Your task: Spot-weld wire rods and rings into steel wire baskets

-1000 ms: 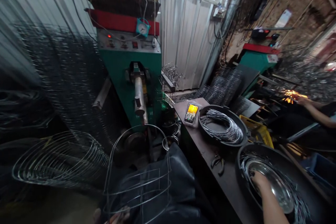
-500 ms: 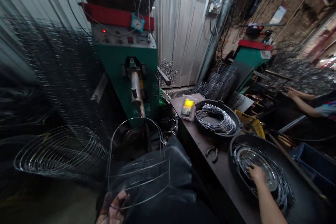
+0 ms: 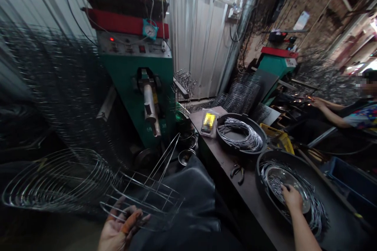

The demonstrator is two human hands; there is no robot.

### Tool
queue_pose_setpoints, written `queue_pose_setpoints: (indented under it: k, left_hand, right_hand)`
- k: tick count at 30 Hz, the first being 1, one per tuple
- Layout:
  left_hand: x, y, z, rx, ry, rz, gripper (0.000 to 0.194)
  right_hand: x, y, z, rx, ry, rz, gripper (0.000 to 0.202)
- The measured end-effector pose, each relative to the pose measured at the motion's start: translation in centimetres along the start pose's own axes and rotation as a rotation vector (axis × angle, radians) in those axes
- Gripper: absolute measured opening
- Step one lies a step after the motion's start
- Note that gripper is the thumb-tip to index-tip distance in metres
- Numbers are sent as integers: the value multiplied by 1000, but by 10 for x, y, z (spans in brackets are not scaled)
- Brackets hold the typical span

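Note:
A wire rack [image 3: 147,192] of thin metal rods is tilted over the dark apron, low in the view. My left hand [image 3: 122,223], with an orange covering on one finger, has its fingers closed on the rack's lower edge. On the right, my right hand [image 3: 290,198] reaches into a round metal dish [image 3: 304,188] of small metal pieces. Its fingers are pressed together, and what they hold is too small to make out. The dish sits among bent wires in a black round tray [image 3: 260,188]. Behind it, another black tray [image 3: 265,133] holds a coil of wire rings [image 3: 255,137].
A green machine [image 3: 118,74] with a protruding metal arm stands ahead. Nested wire frames [image 3: 59,180] lie at left. Pliers [image 3: 240,174] rest on the table [image 3: 219,157]. A person's arm [image 3: 332,115] is at far right, near sparks.
The wire rack has tipped from upright to a flatter tilt in my left hand. My right hand stays at the dish. Sparks now show by the other person's hands.

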State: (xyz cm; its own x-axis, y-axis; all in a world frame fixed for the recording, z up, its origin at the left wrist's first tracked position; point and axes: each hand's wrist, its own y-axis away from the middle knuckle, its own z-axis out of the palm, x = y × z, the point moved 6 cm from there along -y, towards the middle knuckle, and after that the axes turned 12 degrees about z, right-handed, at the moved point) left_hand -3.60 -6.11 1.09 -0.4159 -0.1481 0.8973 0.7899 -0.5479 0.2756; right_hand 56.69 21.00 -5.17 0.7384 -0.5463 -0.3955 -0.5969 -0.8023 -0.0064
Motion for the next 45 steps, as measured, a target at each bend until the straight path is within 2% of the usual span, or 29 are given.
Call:
queue_pose_setpoints:
  k: [2,3,6,8,11,13,16,20,32,39,45]
  left_hand:
    - [1,-8,6,1,-7,24,84]
    - [1,-11,8,-4,-10,22,85]
    - [1,-15,19,-36,-17,-15,92]
    - [2,-15,24,-48,-20,-34,94]
    - [2,-15,27,-34,-25,-31,95]
    - [2,-17,25,-23,-27,-24,96]
    - [0,-22,20,-11,-34,-13,95]
    - [-1,-27,14,5,-49,15,93]
    - [-4,-35,15,1,-31,40,85]
    - [-6,-39,14,-40,11,65,80]
    - [-11,-45,11,-42,25,75,85]
  right_hand:
    - [-20,14,-9,-9,-135,45,37]
    - [-40,25,-13,-23,-246,23,39]
    - [-133,78,-11,-202,-522,-194,38]
    - [-204,126,3,-391,-613,-359,37]
    - [-297,206,37,-772,-652,-575,29]
    - [-341,251,53,-927,-681,-683,23]
    - [-379,298,70,-1097,-703,-743,18]
    - [-397,324,80,-1210,-707,-733,21]
    - [-404,332,92,-1401,-797,-567,32]
    - [-409,334,102,-1414,-900,-442,34]
    - [-411,335,102,-1420,-924,-411,34]
